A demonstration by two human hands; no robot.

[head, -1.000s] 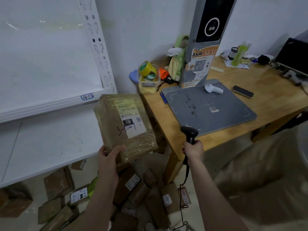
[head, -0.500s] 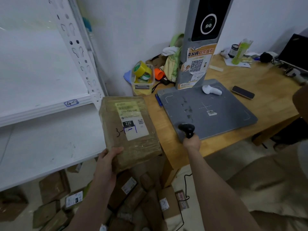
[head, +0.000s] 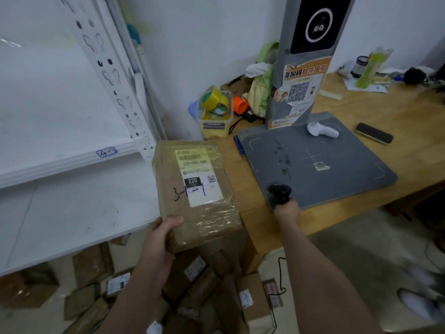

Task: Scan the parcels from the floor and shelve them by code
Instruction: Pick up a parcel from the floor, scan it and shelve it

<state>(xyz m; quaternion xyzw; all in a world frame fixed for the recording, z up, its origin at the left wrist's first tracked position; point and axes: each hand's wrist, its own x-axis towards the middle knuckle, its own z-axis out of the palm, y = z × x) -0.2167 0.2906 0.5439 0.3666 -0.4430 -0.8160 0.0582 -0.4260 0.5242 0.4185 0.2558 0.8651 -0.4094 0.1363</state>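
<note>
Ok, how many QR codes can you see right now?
2: one on the orange poster on the grey post, one on the label of the held parcel. Labels on floor parcels are too blurred to tell.

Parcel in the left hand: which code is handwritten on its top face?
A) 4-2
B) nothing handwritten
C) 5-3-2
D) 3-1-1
D: the parcel gripped by the left hand has 3-1-1 penned across it, starting on the brown wrapping and running onto the white label.
</note>
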